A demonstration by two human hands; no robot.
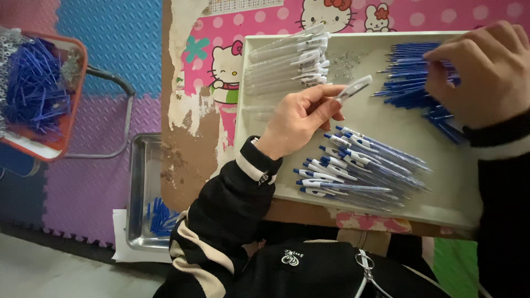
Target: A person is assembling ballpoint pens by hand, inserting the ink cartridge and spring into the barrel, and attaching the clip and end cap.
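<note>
My left hand holds a clear pen barrel with a white clip above a shallow white tray. My right hand reaches into a heap of blue ink refills at the tray's far right and pinches one. A pile of finished pens with blue and white tops lies near the tray's front. Several empty clear barrels are stacked at the tray's far left. Small metal springs lie scattered between the barrels and the refills.
The tray rests on a worn board with a pink cartoon-cat covering. On the floor to the left stands a steel tray with a few blue parts. An orange bin of blue refills sits on a stool frame at the far left.
</note>
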